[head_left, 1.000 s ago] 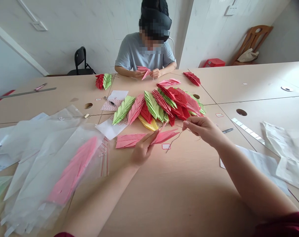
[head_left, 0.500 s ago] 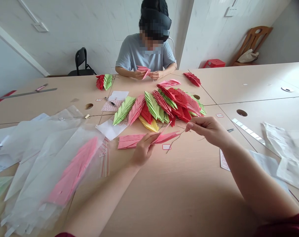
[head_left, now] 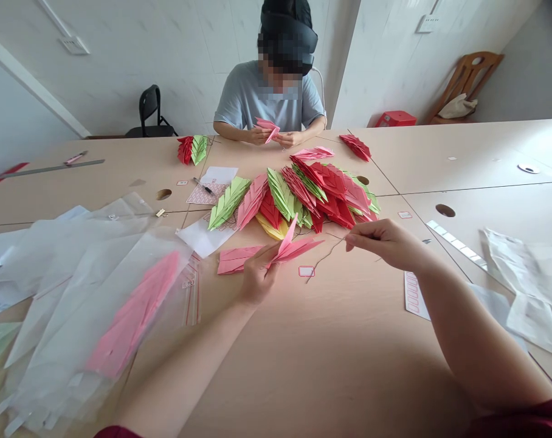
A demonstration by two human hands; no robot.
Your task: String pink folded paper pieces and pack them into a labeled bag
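My left hand [head_left: 261,274] is closed around a folded pink paper piece [head_left: 298,248], whose pointed leaves fan out to the right. Another pink folded paper [head_left: 234,260] lies flat on the table just beyond that hand. Between thumb and fingertips, my right hand [head_left: 371,240] pinches a thin brown string [head_left: 324,258], which trails down and left toward a small red-framed label [head_left: 306,271]. Behind both hands lies a heap of folded papers in red [head_left: 333,185], green [head_left: 230,204], pink [head_left: 253,201] and yellow [head_left: 272,226].
Clear plastic bags [head_left: 89,292] spread over the left side, one with pink paper [head_left: 137,316] inside. White plastic [head_left: 531,292] lies at right. A pen [head_left: 203,186] rests on printed sheets. Across the table, a person [head_left: 269,97] holds pink folded paper.
My left hand has shifted slightly left with the pink paper, whose upper leaf now stands up more. The right hand has moved slightly right, still pinching the string.
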